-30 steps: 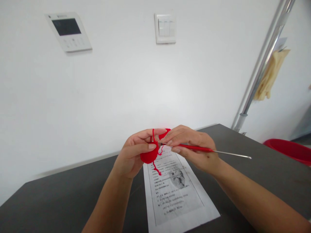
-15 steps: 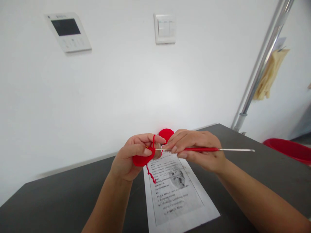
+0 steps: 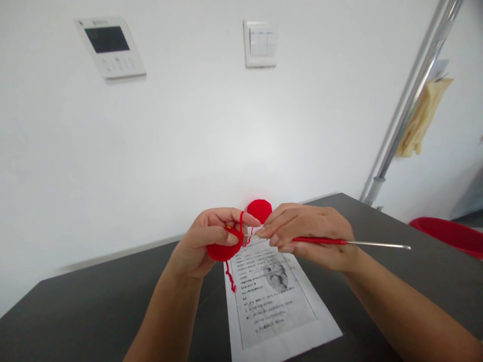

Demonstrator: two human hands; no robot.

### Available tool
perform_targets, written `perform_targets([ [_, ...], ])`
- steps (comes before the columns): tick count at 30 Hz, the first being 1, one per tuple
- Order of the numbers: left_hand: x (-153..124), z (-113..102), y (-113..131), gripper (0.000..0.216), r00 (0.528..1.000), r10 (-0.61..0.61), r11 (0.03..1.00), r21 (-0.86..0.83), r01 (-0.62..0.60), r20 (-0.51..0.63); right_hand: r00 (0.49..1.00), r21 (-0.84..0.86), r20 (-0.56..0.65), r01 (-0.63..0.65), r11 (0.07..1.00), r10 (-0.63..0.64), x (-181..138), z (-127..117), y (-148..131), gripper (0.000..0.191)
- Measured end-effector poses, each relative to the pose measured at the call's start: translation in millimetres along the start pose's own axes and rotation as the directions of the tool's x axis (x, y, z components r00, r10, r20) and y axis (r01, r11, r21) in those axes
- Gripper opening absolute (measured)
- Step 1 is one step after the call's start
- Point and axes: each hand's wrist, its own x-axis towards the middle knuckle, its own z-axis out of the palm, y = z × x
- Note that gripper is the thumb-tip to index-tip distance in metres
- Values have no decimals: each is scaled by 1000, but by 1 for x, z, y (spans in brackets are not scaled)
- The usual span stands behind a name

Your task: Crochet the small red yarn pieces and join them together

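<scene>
Pinched in my left hand point(image 3: 207, 239) is a small red crochet piece point(image 3: 225, 250), its short yarn tail point(image 3: 230, 279) dangling below. A strand of red yarn loops over my left index finger. My right hand point(image 3: 311, 231) is closed around the red grip of a crochet hook point(image 3: 320, 241); a bare metal end sticks out to the right. The hook's other end reaches to the edge of the crochet piece. Behind the hands, against the wall, sits a ball of red yarn point(image 3: 259, 209), with a thin strand running from it toward my left hand.
A printed sheet point(image 3: 283, 317) lies under the hands on the dark table point(image 3: 94, 311). The white wall behind carries an intercom panel point(image 3: 113, 48) and a light switch point(image 3: 260, 44). To the right are a metal pole point(image 3: 411, 105), hanging yellowish gloves point(image 3: 424, 118) and a red basin point(image 3: 449, 234).
My right hand has shifted slightly right, and the hook's free end now tilts lower and farther out. My left hand still holds the crochet piece; the yarn tail has swung left.
</scene>
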Motion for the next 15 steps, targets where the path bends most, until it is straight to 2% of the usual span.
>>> perform_targets([
  [3, -1, -2, 1, 24, 999, 2, 998, 67, 0, -38, 991, 102, -86, -95, 990, 104, -2, 5, 1, 10],
  [6, -3, -3, 3, 27, 997, 55, 992, 113, -49, -51, 972, 145, -181, -124, 982, 149, -3, 15, 4, 10],
  [11, -5, -1, 1, 31, 996, 90, 993, 78, -88, -26, 965, 46, -260, -29, 999, 40, -6, 31, 8, 11],
  [15, -3, 0, -4, 31, 994, 107, 994, 6, -107, 5, 971, -132, -237, 13, 991, -44, -10, 34, 9, 12],
])
